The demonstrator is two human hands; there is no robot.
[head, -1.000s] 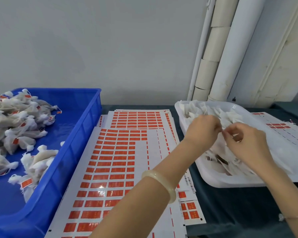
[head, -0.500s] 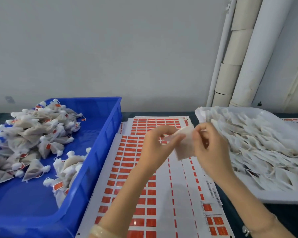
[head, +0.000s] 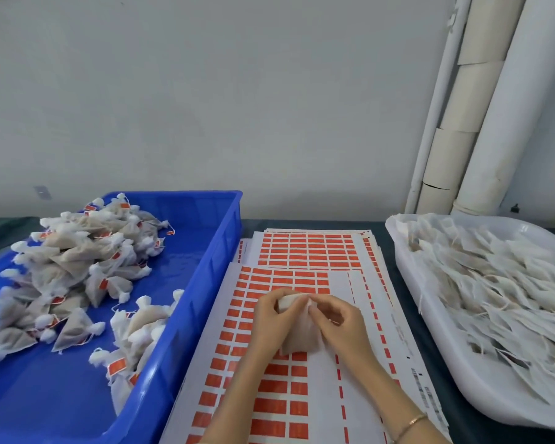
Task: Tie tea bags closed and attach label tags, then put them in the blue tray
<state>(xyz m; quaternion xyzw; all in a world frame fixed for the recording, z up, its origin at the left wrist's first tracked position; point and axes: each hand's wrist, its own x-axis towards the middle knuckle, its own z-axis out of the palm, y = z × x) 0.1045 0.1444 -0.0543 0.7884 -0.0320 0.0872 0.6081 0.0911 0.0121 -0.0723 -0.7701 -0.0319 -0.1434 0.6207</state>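
A small white mesh tea bag (head: 302, 338) is held just above the top sheet of orange-red peel-off labels (head: 279, 392), between the two trays. Its gathered mouth is pinched by the fingers of the left hand (head: 271, 318) and of the right hand (head: 340, 322), so both hands are closed on the bag. Whether a string is already looped cannot be told.

Several failures can be foreseen. If the pinch is loosened before the knot is drawn tight, the neck could open and the filling could be spilled over the labels. If the thin mesh is pulled too hard, it may be torn. A tag may later be stuck crooked, or to the bag itself, because the labels are small and closely packed. Neighbouring labels could be lifted by a careless peel.

To the left, the blue plastic tray (head: 205, 283) is set on the dark counter (head: 462, 426), with a heap of tied, tagged bags (head: 77, 257) inside it. To the right, untied bags (head: 494, 283) are piled in a white plastic tray (head: 500, 408). More label sheets (head: 302, 251) are stacked behind. The path to the blue tray is barred only by its raised wall, which must be cleared. White pipes (head: 494, 123) are seen at the far right, well apart.
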